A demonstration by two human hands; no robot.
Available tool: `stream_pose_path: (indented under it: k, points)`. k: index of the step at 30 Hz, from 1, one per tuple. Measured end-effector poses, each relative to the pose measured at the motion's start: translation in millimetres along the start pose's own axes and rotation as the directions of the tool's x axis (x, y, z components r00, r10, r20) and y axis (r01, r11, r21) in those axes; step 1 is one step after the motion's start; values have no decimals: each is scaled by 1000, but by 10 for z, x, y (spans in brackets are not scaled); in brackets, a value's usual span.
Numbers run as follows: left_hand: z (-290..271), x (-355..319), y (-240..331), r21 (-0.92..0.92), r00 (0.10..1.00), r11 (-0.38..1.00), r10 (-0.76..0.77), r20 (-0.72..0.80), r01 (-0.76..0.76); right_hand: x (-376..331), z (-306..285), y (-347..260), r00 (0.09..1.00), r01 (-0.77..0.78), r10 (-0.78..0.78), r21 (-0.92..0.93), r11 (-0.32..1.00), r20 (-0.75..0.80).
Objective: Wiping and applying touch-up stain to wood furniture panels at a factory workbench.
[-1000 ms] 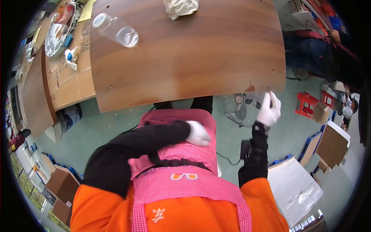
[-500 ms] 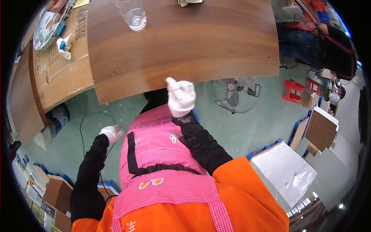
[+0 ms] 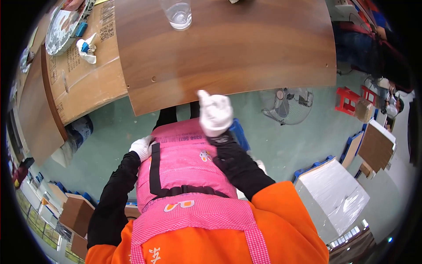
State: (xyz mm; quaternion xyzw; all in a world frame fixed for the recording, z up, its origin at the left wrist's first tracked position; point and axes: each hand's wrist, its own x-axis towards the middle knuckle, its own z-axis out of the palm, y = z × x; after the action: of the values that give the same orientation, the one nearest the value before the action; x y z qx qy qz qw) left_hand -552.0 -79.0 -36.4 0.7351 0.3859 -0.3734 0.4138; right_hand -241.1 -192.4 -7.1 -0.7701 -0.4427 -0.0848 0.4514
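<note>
My right hand point(image 3: 215, 115), in a white glove, is at the near edge of a brown wood-grain board point(image 3: 228, 48). Most of its fingers are curled in, and one white tip points up toward the edge; whether anything lies inside the curl is hidden. At the left side of my pink checked apron point(image 3: 184, 171), my white-gloved left hand point(image 3: 142, 148) rests by the black strap, its fingers loosely stretched and holding nothing that I can see. A clear glass point(image 3: 180, 17) with some liquid stands on the board's far part.
Left of the board lies a cardboard sheet point(image 3: 88, 88) with a crumpled white cloth point(image 3: 87, 49) and a smeared round tub point(image 3: 66, 28). A fan point(image 3: 288, 105) stands beyond the near edge. Red stools point(image 3: 347, 101) and a wrapped white stack point(image 3: 332, 193) are at right. A person point(image 3: 365, 53) stands far right.
My left hand has moved up and right, from beside the apron to against it. My right hand stays near the board's edge. The whole view has shifted, putting the board farther right.
</note>
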Motion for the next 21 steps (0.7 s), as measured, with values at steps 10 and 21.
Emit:
stream_pose_path:
  k: [10, 21]
  points:
    - [-485, 35, -900, -16, 986, 987, 158, -45, -159, 269, -301, 525, 889, -451, 375, -355, 819, -263]
    - [-776, -13, -1256, 73, 971, 969, 238, -36, -235, -145, 844, -1306, 981, 113, -99, -76, 991, 167]
